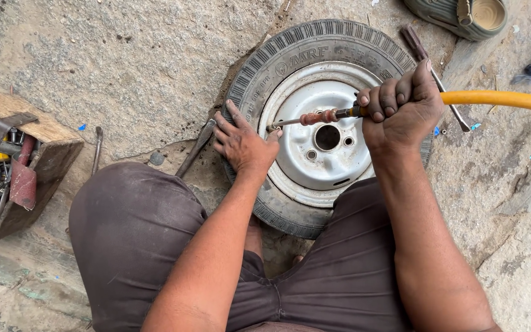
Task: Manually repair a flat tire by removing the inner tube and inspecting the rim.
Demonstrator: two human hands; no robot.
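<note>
A small black tyre [314, 43] on a white steel rim [314, 98] lies flat on the stone ground between my knees. My right hand [401, 104] is closed around the end of a yellow air hose [499, 98], whose metal nozzle [305, 118] reaches left to the rim's edge. My left hand [241, 144] rests flat on the tyre's left sidewall with fingers spread, its thumb near the nozzle tip at the valve.
A wooden toolbox [26, 166] full of tools sits at the left. Metal tyre levers [195, 147] lie beside the tyre; another bar [416, 46] lies behind it. A sandal [462, 15] is at the top right. The hose curves down at the right edge.
</note>
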